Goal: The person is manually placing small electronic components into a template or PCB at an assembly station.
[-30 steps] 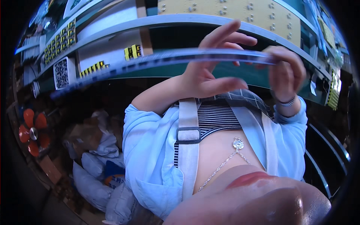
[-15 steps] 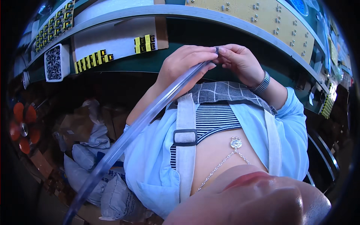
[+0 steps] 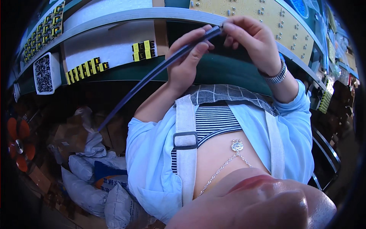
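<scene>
A long, clear plastic tube (image 3: pixel 141 83) slants from the lower left up to the front of the workbench. My left hand (image 3: pixel 182 68) is closed around its upper part, the thumb lying along one side and the fingers along the other. At the tube's upper end, my right hand (image 3: pixel 255 44), with a metal band on its wrist, pinches with thumb and forefinger. Something small and dark shows at that tip, too small to name. The right hand's other fingers are curled and partly blurred.
Yellow-and-black components (image 3: pixel 87 70) stand in rows on a white board (image 3: pixel 114 44) at left, beside a white bin (image 3: pixel 56 72) of small metal-legged parts. A metal rail (image 3: pixel 114 18) crosses the bench. Behind it lies a tan circuit panel (image 3: pixel 251 13). Bags (image 3: pixel 82 191) and an orange fan (image 3: pixel 19 147) are lower left.
Both hands have risen away from my body toward the rail, and the tube has swung up with them. Its far end now sits higher. The left hand's fingers have straightened along the tube.
</scene>
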Motion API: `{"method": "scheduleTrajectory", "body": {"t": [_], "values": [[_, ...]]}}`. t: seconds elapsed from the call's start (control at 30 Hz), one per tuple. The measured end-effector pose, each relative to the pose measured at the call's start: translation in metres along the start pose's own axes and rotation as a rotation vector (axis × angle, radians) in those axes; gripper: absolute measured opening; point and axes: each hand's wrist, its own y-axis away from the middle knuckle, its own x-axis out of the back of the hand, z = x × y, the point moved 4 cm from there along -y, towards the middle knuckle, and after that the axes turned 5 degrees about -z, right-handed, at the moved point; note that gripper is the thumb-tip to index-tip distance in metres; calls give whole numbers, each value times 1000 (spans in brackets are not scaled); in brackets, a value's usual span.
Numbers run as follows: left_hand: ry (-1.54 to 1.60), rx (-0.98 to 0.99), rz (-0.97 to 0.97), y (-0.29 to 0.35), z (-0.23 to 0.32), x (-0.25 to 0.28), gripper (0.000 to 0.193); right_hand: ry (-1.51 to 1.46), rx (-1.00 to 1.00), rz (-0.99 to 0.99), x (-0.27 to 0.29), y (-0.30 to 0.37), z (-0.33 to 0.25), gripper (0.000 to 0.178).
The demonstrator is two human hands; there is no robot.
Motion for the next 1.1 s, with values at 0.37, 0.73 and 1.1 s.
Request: {"method": "scheduleTrajectory", "body": {"t": [0.37,0.73,1.1], "values": [[-24,84,122,2,-3,4,37,1267,282,122,-12,-29,-51,8],[-392,-79,-63,-12,27,3,33,751,119,-92,15,-8,-26,21],[72,42,-134,-21,25,-2,31,-71,-151,-104,17,-9,-3,27]]}}
